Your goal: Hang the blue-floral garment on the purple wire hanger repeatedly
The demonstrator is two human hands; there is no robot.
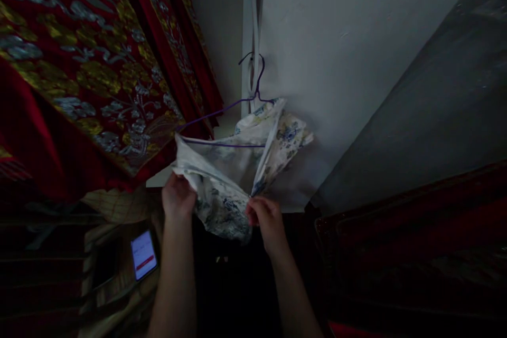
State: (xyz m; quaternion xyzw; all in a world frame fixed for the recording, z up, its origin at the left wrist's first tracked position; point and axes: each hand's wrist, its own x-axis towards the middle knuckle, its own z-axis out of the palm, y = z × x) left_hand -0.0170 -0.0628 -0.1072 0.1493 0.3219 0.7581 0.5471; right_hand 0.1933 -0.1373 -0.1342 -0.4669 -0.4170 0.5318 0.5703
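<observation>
A purple wire hanger (pixel 222 111) hangs by its hook from a pale strip or cord on the wall. Draped over it is a white shirt (pixel 225 206) with a blue floral print, its front spread in a V. The right side of the shirt covers that end of the hanger, while the hanger's left arm shows bare above the cloth. My left hand (pixel 179 195) grips the fabric at the left, fingers partly hidden by it. At the bottom of the V, my right hand (pixel 266 216) pinches the shirt's edge.
A red cloth (pixel 114 63) with gold and silver embroidery hangs at the upper left. A phone (pixel 143 255) with a lit screen lies at lower left on a dim surface. Behind the hanger is a pale wall (pixel 336 37). Dark red fabric (pixel 415 243) sits at the right.
</observation>
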